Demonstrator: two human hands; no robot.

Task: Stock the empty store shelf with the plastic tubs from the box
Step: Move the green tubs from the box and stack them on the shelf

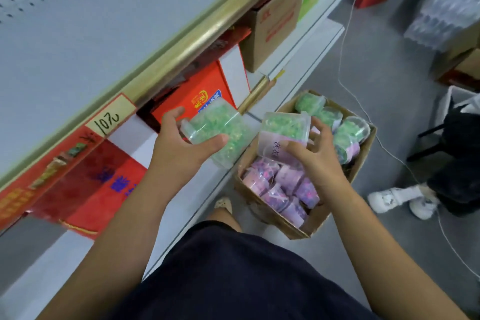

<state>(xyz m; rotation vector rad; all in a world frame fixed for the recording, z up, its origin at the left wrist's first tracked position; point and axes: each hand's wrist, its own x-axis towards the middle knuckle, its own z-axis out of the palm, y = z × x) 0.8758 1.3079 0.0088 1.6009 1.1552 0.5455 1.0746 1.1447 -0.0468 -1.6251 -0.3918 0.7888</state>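
My left hand (pixel 181 143) grips a clear plastic tub of green beads (pixel 220 130), tilted on its side above the white shelf (pixel 181 202). My right hand (pixel 317 153) holds a second tub (pixel 283 132) with green contents and a pale purple label, above the open cardboard box (pixel 363 153). The box stands on the floor beside the shelf and holds several green tubs (pixel 345 132) at its far end and several purple tubs (pixel 280 189) at its near end.
Red gift boxes (pixel 104 179) and an orange carton (pixel 197 96) fill the shelf to the left. A brown carton (pixel 275 23) stands further along. A white cable (pixel 345 60) runs across the grey floor. Another person's white shoes (pixel 400 199) are at the right.
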